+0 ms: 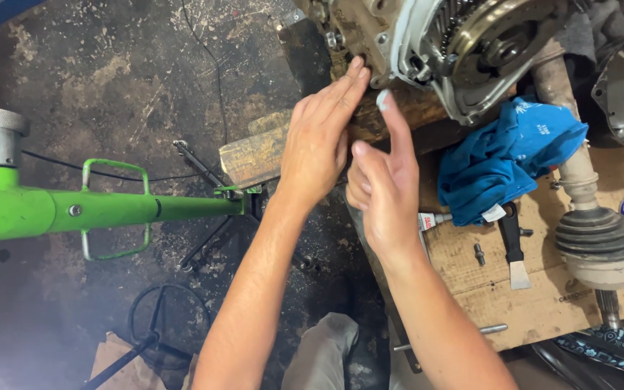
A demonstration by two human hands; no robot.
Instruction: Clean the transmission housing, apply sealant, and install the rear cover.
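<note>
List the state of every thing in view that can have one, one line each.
left hand: open, flat, fingertips touching the grimy metal gearbox housing.
right hand: empty, index finger raised with a grey smear on its tip.
grimy metal gearbox housing: opened, gears exposed.
crumpled blue rag: lying on the cardboard sheet.
black-handled scraper: lying flat, untouched.
green metal jack handle: lying level.

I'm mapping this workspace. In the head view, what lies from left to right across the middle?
Green jack → left hand → right hand → blue rag → scraper → axle boot.
</note>
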